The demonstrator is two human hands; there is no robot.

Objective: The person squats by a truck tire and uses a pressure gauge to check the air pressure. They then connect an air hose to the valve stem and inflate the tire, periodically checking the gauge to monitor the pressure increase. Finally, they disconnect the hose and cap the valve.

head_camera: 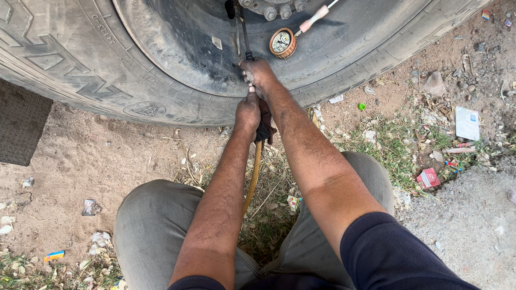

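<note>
Air hose [252, 177], the yellowish one, is running up between my knees and into my left hand [248, 111], which I'm keeping clenched around it along with a dark rag [266, 128] that's bunching out just right of that fist. My right hand [257, 75] is sitting directly above the left, almost touching it, and it's gripping the thin black inflator stem [244, 32] that's going straight up from my knuckles toward the hub of the wheel. So both hands are closed tight, one stacked over the other, right against the lower sidewall of a big truck tyre [80, 64].

Just up and to the right of my right hand, a round pressure gauge [282, 42] with an orange rim is hanging against the dusty rim, and a pinkish handle [314, 19] is sticking out beyond it, further up and right. The wheel nuts [271, 9] are peeking in at the top, right above the stem.

I'm squatting in grey trousers [156, 225] on sandy dirt. Off to the right of my arms, well apart, there's a red packet [428, 177] and a white card [467, 123] lying among scrappy grass and litter.
</note>
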